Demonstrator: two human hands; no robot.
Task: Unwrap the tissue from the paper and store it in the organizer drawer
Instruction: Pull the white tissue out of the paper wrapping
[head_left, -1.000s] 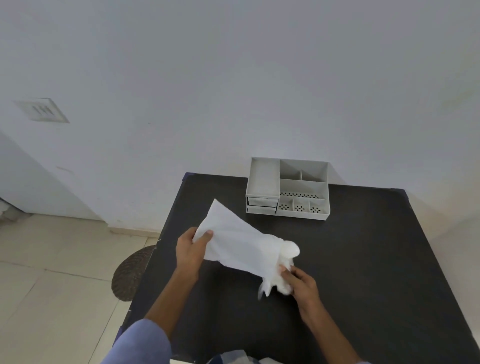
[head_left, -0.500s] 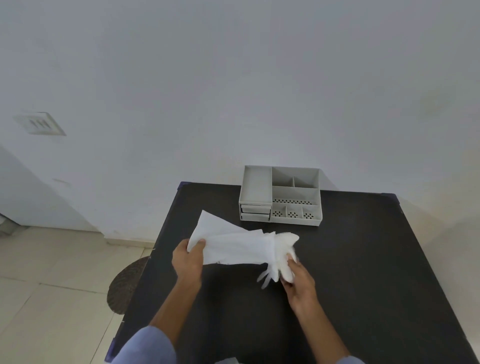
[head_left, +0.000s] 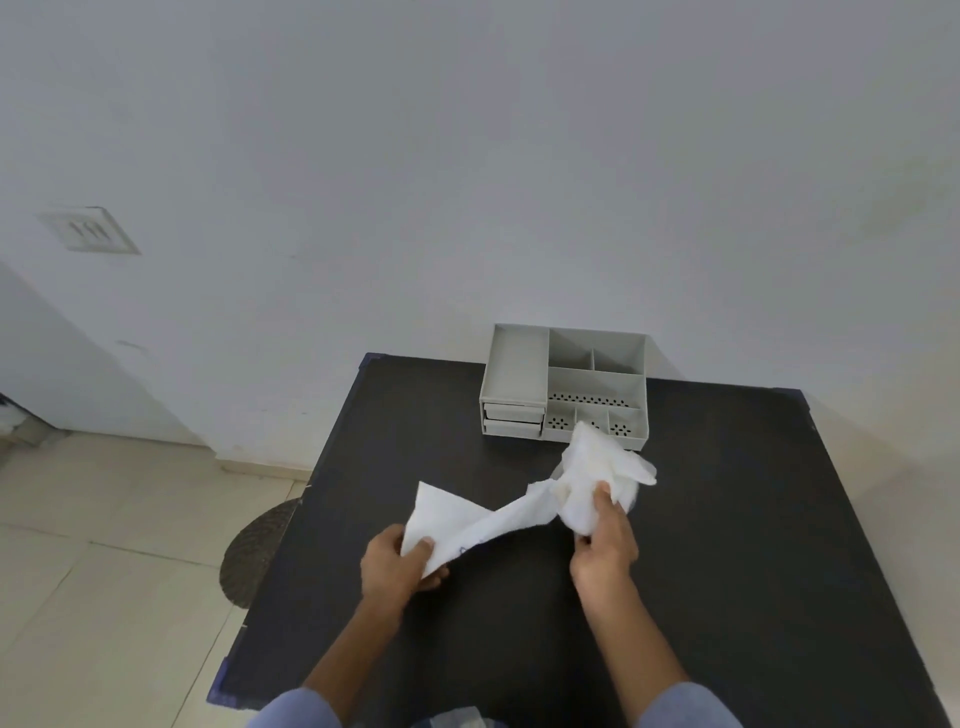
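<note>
Left hand (head_left: 397, 569): grip closed on the corner of the paper (head_left: 457, 525), thumb on top, fingers under. Right hand (head_left: 605, 545): grip closed on the crumpled white tissue (head_left: 597, 480), thumb pressed into the soft bunch. Paper stretched between both hands, twisted in the middle, one end flat and pointed by the left hand, the other end running into the tissue by the right hand. Tissue held up above the dark worktop (head_left: 727, 545), higher than the paper end, with loose flaps sticking out to the right. Top of the tissue in front of the low front edge of the grey organizer (head_left: 566, 387); cannot tell if touching. Organizer at the far edge of the worktop, close to the white wall (head_left: 467, 156), with open boxes on top, some with small holes. Two small drawers (head_left: 513, 420) on the organizer's left front, both closed. Blue sleeves at the bottom of the view. Pale tiled floor (head_left: 104, 571) to the left, with a round brown mat (head_left: 257, 551) half hidden under the worktop edge. Switch plate (head_left: 88, 229) high on the left wall.
</note>
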